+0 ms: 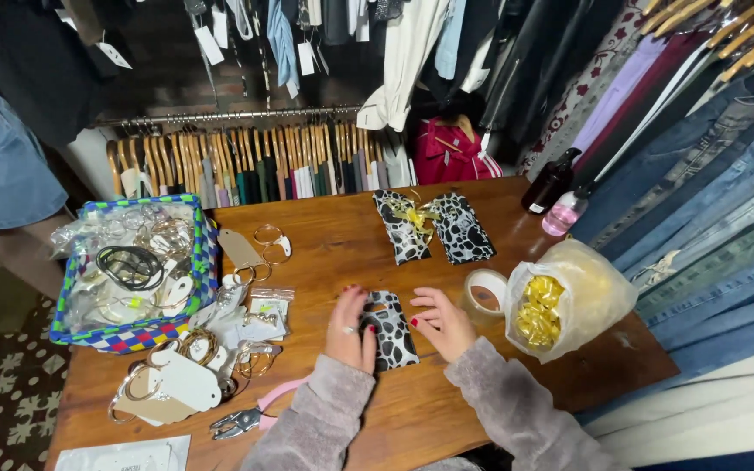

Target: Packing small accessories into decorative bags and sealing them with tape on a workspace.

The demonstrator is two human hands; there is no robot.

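1. A small black-and-white spotted paper gift pouch (390, 327) is seen lying flat on the brown wooden table (447, 401), just below the centre of the frame, between the two hands.
2. The left hand (351, 330) is laid palm down along the pouch's left edge, fingers flat and touching it; nothing is closed around or lifted.
3. The right hand (441, 323) is rested just beside the pouch's right edge, fingers loosely curled and apart; whether the fingertips touch the paper cannot be told.
4. The pouch is judged light, thin and easily creased, with a smooth, possibly slippery surface; it would best be taken by its side edges or folded top, not pressed in the middle.
5. Two finished spotted pouches with a gold ribbon bow (432, 225) are placed in the upper centre.
6. A roll of clear tape (485, 294) and a clear plastic bag of gold bows (560, 301) are found at right.
7. A blue-and-green woven basket of bangles (133, 270) stands at left, with pink-handled pliers (250, 417) at lower left.
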